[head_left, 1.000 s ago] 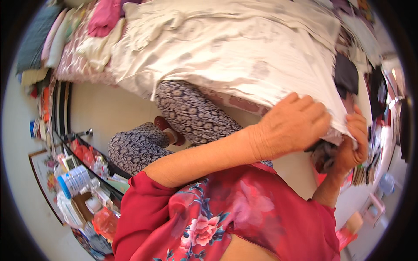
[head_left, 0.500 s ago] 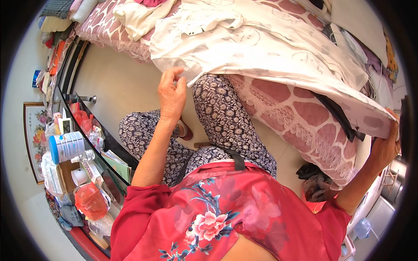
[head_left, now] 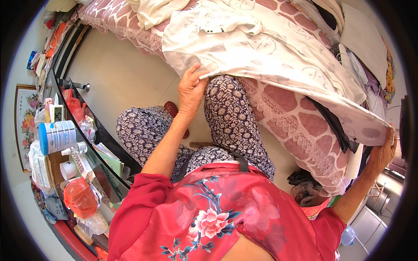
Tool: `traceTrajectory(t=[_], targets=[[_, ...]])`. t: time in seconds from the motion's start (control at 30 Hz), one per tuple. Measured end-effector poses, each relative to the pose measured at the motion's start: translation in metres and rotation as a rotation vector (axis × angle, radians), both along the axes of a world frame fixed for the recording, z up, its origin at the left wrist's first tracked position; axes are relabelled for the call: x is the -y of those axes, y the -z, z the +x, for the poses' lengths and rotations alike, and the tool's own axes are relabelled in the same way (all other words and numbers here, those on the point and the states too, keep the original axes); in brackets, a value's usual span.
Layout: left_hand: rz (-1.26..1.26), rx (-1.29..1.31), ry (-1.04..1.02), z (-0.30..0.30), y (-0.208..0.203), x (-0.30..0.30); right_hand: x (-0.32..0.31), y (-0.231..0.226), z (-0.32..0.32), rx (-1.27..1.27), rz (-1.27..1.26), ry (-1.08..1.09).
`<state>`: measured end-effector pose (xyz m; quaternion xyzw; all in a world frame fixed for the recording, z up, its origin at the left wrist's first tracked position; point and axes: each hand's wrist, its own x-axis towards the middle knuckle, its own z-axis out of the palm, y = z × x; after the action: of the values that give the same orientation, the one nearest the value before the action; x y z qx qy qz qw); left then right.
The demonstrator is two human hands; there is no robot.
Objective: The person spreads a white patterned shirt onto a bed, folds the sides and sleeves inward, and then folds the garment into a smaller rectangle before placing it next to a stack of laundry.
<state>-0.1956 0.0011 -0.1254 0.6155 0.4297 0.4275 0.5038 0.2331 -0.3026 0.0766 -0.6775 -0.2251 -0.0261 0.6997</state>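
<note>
On white cloth [head_left: 270,56], both hands [head_left: 191,89] [head_left: 385,148] closed.

The left hand [head_left: 191,92] perhaps pinches white cloth [head_left: 270,58]; the right hand [head_left: 385,147] grips it.

A small bottle [head_left: 75,148] is just beside a blue-and-white tub [head_left: 57,137]. A red plastic bag [head_left: 81,198] is near the tub, a framed flower picture [head_left: 27,119] to its left; well to its right is perhaps a clear jug [head_left: 348,236], blurred.
</note>
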Motion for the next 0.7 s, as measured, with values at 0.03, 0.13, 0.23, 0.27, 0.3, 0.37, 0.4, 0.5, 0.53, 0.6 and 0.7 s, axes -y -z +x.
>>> traceTrajectory(t=[0.03,0.13,0.23,0.27,0.3,0.37,0.4,0.5,0.53,0.6,0.7], targets=[[-0.092,0.107,0.007,-0.002,0.0,-0.001,0.001,0.001,0.006,-0.027,-0.014,-0.046],[-0.391,0.203,-0.047,-0.003,-0.024,-0.007,0.015,0.007,0.029,-0.089,-0.056,-0.119],[-0.408,0.312,-0.005,0.007,-0.067,-0.015,0.011,0.008,0.03,-0.091,-0.168,-0.097],[-0.351,0.359,0.015,0.008,-0.076,-0.022,0.006,0.007,0.026,-0.094,-0.191,-0.07],[-0.298,0.409,0.042,0.011,-0.084,-0.032,0.005,0.003,0.027,-0.056,-0.306,-0.036],[-0.05,0.335,0.128,0.018,-0.108,-0.055,0.002,-0.008,0.032,0.009,-0.534,0.031],[0.051,0.22,0.151,0.022,-0.121,-0.068,0.0,-0.015,0.039,0.122,-0.672,0.079],[0.45,-0.202,0.198,0.034,-0.178,-0.1,-0.005,-0.057,0.057,0.046,-0.863,-0.156],[0.595,-0.3,0.197,0.038,-0.193,-0.113,-0.005,-0.07,0.07,0.024,-0.81,-0.206],[1.001,-0.476,0.198,0.053,-0.222,-0.132,-0.007,-0.099,0.092,0.062,-0.751,-0.238],[1.343,-0.418,0.321,0.068,-0.281,-0.153,-0.007,-0.173,0.116,0.236,-0.668,-0.239]])
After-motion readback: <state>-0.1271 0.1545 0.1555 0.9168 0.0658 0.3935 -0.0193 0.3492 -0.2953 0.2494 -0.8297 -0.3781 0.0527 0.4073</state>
